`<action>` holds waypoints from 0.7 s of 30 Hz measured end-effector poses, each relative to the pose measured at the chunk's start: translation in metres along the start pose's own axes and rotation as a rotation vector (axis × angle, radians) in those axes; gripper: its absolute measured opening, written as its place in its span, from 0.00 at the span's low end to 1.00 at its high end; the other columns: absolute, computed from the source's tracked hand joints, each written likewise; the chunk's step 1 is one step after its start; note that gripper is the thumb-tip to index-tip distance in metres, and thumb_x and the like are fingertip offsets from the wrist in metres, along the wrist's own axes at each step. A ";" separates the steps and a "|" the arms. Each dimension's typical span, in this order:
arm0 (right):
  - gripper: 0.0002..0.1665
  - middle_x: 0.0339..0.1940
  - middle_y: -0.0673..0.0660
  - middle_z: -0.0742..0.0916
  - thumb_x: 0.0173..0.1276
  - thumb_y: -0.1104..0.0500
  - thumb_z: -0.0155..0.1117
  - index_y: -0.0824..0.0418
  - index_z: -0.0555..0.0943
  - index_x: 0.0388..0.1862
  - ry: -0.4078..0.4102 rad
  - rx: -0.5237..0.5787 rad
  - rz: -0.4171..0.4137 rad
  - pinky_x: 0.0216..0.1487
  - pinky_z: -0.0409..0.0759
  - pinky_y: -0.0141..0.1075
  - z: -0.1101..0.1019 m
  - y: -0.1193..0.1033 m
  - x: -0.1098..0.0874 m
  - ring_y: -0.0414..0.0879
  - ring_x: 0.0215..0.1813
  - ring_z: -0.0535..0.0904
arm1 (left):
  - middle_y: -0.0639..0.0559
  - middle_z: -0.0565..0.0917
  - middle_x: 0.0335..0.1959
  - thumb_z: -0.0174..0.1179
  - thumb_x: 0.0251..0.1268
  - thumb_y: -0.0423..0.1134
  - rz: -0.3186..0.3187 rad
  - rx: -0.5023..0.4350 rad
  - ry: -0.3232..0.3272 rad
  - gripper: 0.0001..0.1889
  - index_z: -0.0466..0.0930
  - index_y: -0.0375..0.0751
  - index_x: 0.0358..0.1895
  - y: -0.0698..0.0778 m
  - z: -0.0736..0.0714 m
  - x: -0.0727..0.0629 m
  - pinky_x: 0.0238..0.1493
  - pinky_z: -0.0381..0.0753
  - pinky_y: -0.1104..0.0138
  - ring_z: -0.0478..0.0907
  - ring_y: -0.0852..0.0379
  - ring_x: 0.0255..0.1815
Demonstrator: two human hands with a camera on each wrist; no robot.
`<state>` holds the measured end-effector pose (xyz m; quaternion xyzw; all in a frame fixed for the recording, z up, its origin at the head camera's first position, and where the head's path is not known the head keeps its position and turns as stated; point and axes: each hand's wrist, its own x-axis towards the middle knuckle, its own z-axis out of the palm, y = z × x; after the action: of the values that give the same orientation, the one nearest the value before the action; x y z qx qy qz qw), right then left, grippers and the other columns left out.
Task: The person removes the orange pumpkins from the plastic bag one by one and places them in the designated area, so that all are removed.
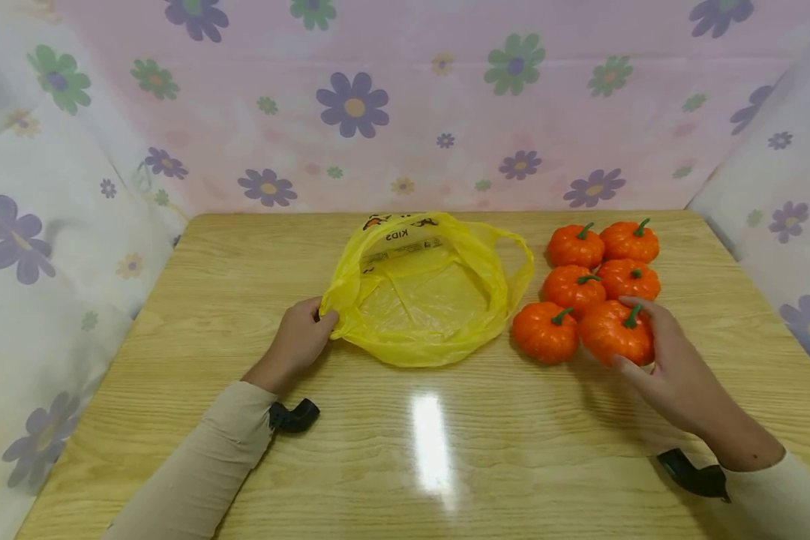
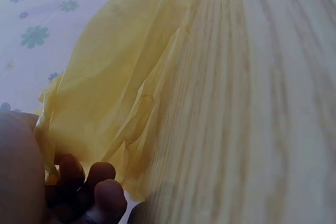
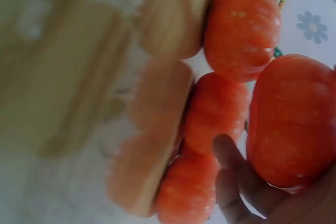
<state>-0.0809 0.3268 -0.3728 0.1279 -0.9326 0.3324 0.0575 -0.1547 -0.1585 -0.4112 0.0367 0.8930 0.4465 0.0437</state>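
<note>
A yellow plastic bag (image 1: 418,300) lies on the table with its wide mouth facing up, printing visible inside its far wall. My left hand (image 1: 302,335) pinches the bag's left edge between thumb and fingers; in the left wrist view the thin yellow film (image 2: 105,77) stretches away from the curled fingers. My right hand (image 1: 675,375) grips a small orange toy pumpkin (image 1: 610,334) with a green stem, thumb on the near side and fingers on the far side. In the right wrist view this held pumpkin (image 3: 291,121) is raised above the tabletop.
Several more orange pumpkins (image 1: 545,334) sit in two columns right of the bag, close to the held one. A bag handle loop (image 1: 523,262) reaches toward them. Flowered cloth (image 1: 405,112) walls the wooden table (image 1: 243,255) at the back and both sides.
</note>
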 end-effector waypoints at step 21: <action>0.46 0.73 0.78 0.57 0.72 0.54 0.62 0.64 0.50 0.79 -0.218 -0.046 0.110 0.61 0.58 0.74 0.001 0.015 0.011 0.76 0.69 0.58 | 0.51 0.73 0.22 0.50 0.69 0.42 -0.019 -0.001 -0.010 0.10 0.79 0.42 0.34 0.003 -0.002 -0.003 0.29 0.70 0.65 0.67 0.54 0.22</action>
<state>-0.0959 0.3350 -0.3809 0.1106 -0.9463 0.2978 -0.0594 -0.1520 -0.1585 -0.4076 0.0307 0.8929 0.4462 0.0524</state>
